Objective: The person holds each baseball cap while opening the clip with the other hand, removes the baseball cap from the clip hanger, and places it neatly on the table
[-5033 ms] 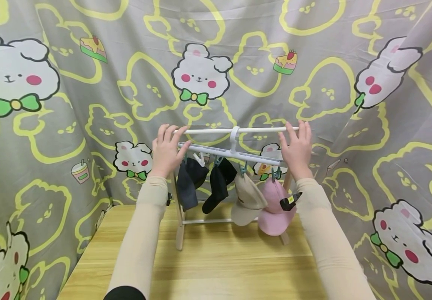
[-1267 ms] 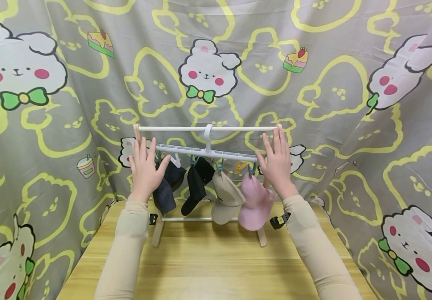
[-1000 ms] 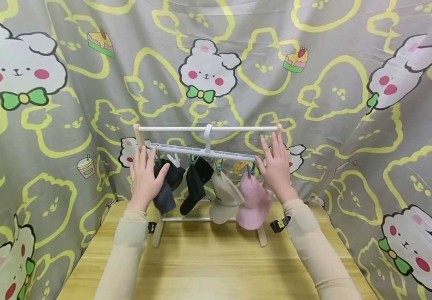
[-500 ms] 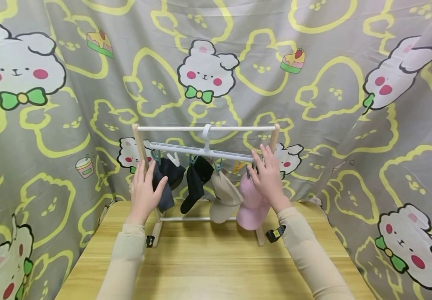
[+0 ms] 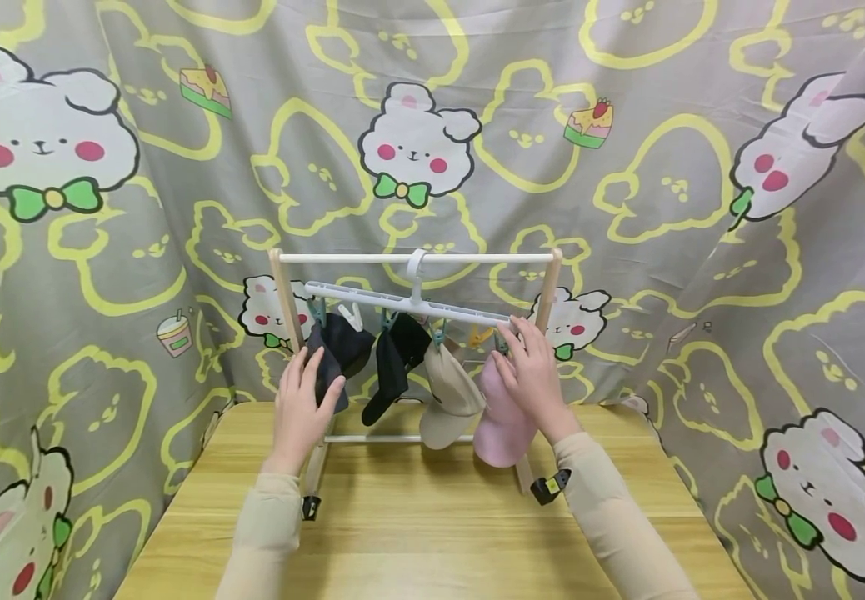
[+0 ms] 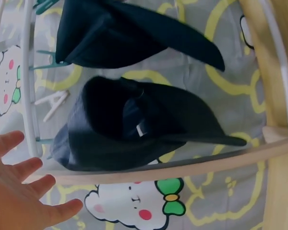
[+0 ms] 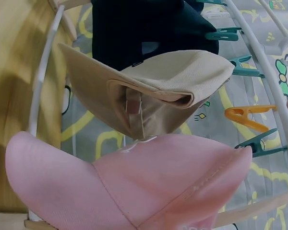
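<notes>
A white clip hanger point(image 5: 372, 296) hooks over the rack's top rod point(image 5: 350, 258), tilted down to the right. Clipped along it, left to right, are a navy cap point(image 6: 120, 158), a black cap point(image 5: 398, 358), a beige cap point(image 5: 447, 387) and a pink cap point(image 5: 503, 425). My left hand point(image 5: 301, 408) is in front of the rack's left post, overlapping the navy cap in the head view, fingers spread and holding nothing. Relaxed fingers of my right hand point(image 5: 533, 375) lie right at the hanger's lower right end, over the pink cap; the palm hides that cap's upper right part.
The rack's wooden posts point(image 5: 285, 296) stand on a wooden table point(image 5: 432, 525), joined low down by a white rod point(image 7: 41, 76). A white clip point(image 5: 352, 317) and an orange clip point(image 7: 247, 117) hang with nothing in them. A patterned curtain point(image 5: 492, 33) surrounds the table.
Both hands have come down from the rack's top rod, the left to the navy cap's level, the right to the hanger's end. The rack stands further left than five seconds ago.
</notes>
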Available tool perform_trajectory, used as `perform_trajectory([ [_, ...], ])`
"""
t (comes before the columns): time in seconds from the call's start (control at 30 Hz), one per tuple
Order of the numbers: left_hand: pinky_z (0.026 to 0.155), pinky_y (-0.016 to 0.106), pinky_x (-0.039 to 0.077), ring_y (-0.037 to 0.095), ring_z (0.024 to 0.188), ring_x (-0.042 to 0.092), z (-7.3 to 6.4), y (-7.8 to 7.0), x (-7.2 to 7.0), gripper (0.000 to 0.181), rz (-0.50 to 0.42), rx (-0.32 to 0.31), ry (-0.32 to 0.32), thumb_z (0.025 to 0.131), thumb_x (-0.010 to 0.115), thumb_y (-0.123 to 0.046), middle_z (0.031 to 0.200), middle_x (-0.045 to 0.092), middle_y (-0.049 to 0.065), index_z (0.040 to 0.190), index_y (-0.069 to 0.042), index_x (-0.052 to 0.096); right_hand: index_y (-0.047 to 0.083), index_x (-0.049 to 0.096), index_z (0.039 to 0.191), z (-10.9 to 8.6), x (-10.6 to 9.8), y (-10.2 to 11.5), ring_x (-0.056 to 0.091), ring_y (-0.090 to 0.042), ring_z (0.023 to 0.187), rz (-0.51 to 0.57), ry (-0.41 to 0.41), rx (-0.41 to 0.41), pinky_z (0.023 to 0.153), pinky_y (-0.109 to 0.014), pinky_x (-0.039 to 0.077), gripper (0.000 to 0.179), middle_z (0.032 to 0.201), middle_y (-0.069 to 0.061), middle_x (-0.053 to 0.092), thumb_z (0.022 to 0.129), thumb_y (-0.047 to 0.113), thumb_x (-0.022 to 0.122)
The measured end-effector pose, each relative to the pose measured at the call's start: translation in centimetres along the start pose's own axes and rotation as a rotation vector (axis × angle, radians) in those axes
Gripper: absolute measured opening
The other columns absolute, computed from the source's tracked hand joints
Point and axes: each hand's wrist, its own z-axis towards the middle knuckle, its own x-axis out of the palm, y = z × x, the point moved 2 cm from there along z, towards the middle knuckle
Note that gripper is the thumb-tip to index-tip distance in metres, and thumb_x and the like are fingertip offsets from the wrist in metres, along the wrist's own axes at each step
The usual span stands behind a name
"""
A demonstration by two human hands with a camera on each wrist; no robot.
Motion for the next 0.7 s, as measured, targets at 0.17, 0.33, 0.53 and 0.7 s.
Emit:
perform_trajectory([
  [0.17, 0.109, 0.065, 0.026, 0.044, 0.14, 0.032, -1.0, -0.5, 0.7, 0.057, -0.034, 0.018, -0.027, 0.095, 0.062, -0.031, 0.151, 0.038, 0.021, 0.145, -0.011, 0.046, 0.004, 0.063, 0.125, -0.5, 0.1, 0.0, 0.049, -0.041, 0.124, 0.027, -0.038, -0.004, 0.1, -0.057, 0.041, 0.042, 0.133, -0.021, 0.055, 0.085, 0.016, 0.069],
  [0.33, 0.11, 0.064, 0.027, 0.043, 0.139, 0.034, -1.9, -1.1, 1.6, 0.055, -0.072, 0.025, -0.037, 0.094, 0.064, -0.03, 0.148, 0.042, 0.02, 0.143, -0.012, 0.048, 0.002, 0.064, 0.122, -1.1, 0.0, 0.0, 0.05, -0.042, 0.122, 0.036, -0.056, -0.002, 0.096, -0.056, 0.042, 0.04, 0.131, -0.022, 0.055, 0.083, 0.013, 0.069],
  [0.53, 0.109, 0.062, 0.028, 0.04, 0.138, 0.036, -2.7, -1.9, 2.7, 0.054, -0.105, 0.043, -0.044, 0.093, 0.065, -0.03, 0.146, 0.045, 0.019, 0.142, -0.013, 0.05, -0.001, 0.066, 0.116, -1.8, 0.0, -0.2, 0.052, -0.041, 0.117, 0.038, -0.059, 0.015, 0.099, -0.055, 0.042, 0.036, 0.125, -0.023, 0.057, 0.082, 0.01, 0.07],
  [0.7, 0.108, 0.061, 0.029, 0.039, 0.136, 0.038, -3.1, -3.4, 3.3, 0.05, -0.12, 0.052, -0.043, 0.093, 0.064, -0.029, 0.143, 0.049, 0.017, 0.139, -0.012, 0.053, -0.001, 0.066, 0.116, -2.2, 0.1, -0.3, 0.053, -0.039, 0.113, 0.025, -0.035, 0.037, 0.093, -0.054, 0.045, 0.033, 0.121, -0.022, 0.058, 0.086, 0.011, 0.068],
])
